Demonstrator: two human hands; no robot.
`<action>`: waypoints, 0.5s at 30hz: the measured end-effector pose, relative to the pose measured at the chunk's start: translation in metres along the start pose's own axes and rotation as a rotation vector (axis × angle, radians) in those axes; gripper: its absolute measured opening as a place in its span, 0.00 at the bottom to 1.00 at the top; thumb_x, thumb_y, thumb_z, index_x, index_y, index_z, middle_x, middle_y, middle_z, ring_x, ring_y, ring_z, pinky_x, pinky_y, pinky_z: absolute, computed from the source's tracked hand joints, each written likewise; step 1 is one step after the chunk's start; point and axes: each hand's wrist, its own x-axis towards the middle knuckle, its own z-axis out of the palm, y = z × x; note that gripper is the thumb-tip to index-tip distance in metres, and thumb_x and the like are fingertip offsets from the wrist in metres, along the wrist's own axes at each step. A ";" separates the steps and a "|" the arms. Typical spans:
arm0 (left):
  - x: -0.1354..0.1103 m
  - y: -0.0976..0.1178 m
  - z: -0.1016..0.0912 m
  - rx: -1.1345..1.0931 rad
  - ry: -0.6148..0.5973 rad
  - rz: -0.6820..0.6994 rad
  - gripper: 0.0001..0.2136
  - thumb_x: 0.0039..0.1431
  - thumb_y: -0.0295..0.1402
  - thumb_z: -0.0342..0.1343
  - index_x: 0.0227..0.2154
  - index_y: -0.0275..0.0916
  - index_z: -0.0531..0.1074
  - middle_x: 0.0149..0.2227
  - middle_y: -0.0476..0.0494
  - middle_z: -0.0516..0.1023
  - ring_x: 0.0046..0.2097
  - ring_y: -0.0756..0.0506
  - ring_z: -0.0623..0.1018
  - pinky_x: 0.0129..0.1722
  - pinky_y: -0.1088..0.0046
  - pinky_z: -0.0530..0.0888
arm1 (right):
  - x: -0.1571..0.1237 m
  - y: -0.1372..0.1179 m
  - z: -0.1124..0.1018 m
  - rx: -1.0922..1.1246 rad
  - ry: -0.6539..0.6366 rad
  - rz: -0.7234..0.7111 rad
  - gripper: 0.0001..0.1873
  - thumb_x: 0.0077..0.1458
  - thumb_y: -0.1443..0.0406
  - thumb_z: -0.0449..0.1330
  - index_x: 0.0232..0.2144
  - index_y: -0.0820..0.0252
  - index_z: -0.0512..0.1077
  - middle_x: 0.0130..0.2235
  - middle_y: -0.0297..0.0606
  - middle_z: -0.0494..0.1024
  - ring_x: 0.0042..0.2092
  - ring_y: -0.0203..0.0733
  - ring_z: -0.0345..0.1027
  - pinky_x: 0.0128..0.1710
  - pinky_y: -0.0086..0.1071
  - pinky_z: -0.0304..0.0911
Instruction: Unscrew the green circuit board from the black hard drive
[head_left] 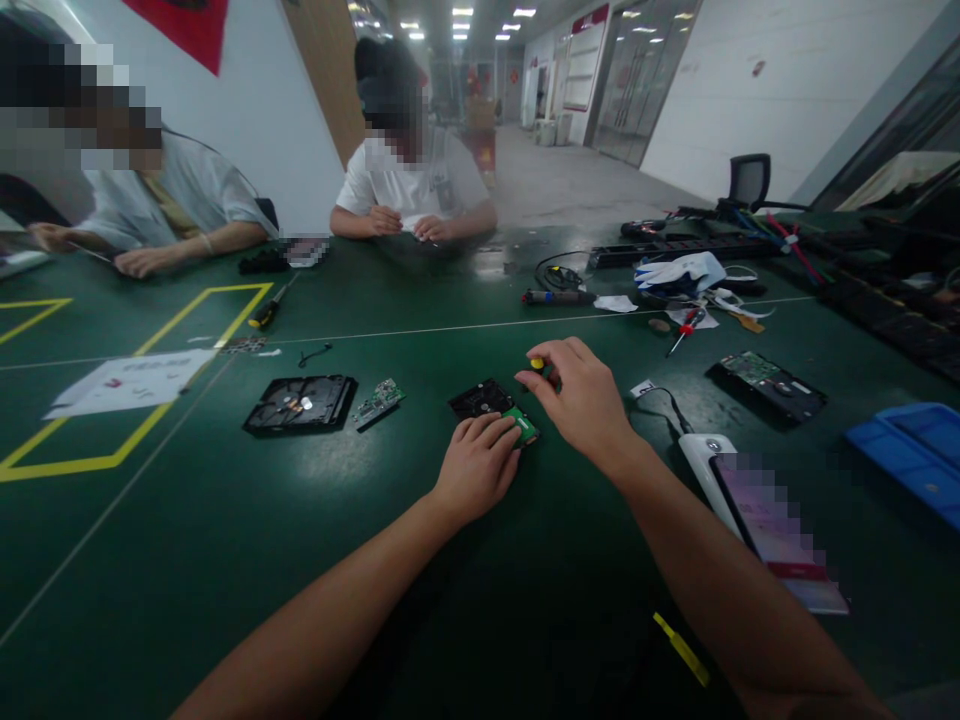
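In front of me lies a black hard drive (484,398) with a green circuit board (523,426) at its near right end. My left hand (480,460) rests over its near side, with the fingers bent onto the board and drive, holding them. Above the drive's right end, my right hand (574,395) pinches a small screwdriver (537,365) between thumb and fingers. Only its yellow end shows clearly; the tip is hard to make out. Left of the drive are a loose circuit board (379,402) and a larger opened hard drive (301,404).
To the right sit another hard drive (769,385), a white device with a phone (772,520) and a blue tray (911,455). A red screwdriver (686,328), gloves (679,272) and cables lie farther back. Two people (412,185) work across the green table (337,560).
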 end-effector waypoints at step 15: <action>0.001 0.001 -0.002 0.007 -0.005 0.002 0.17 0.71 0.36 0.52 0.59 0.44 0.72 0.61 0.42 0.76 0.63 0.35 0.72 0.60 0.49 0.69 | 0.001 0.001 -0.002 0.118 -0.022 -0.116 0.13 0.67 0.69 0.55 0.50 0.54 0.75 0.50 0.43 0.79 0.52 0.48 0.74 0.54 0.45 0.69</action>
